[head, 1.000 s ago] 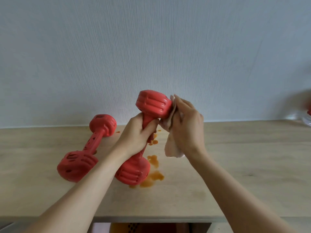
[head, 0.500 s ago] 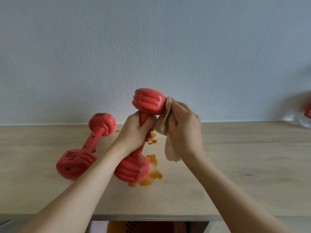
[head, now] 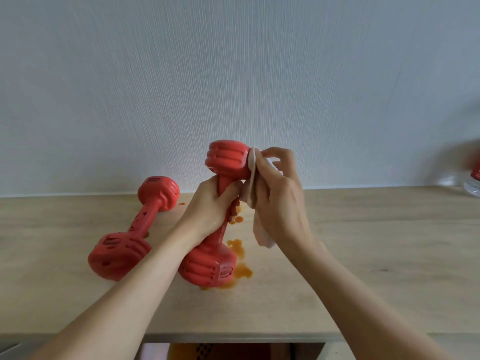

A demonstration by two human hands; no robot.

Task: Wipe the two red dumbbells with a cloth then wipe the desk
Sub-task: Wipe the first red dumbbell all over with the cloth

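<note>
While left hand (head: 211, 203) grips dumbbell (head: 226, 162) | right hand (head: 276, 193) presses cloth (head: 250, 188) — labels illegible

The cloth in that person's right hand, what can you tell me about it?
The cloth is a small, pale white rag, soft and crumpled. The right hand grips it and presses its upper edge against the top head of the tilted red dumbbell. Its loose lower end hangs free below the hand, above the wooden desk and its orange stains. Much of it is hidden behind the hand.

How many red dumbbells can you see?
2. One dumbbell lies on the desk at the left; the left hand props the other dumbbell upright, mid-desk.
</note>
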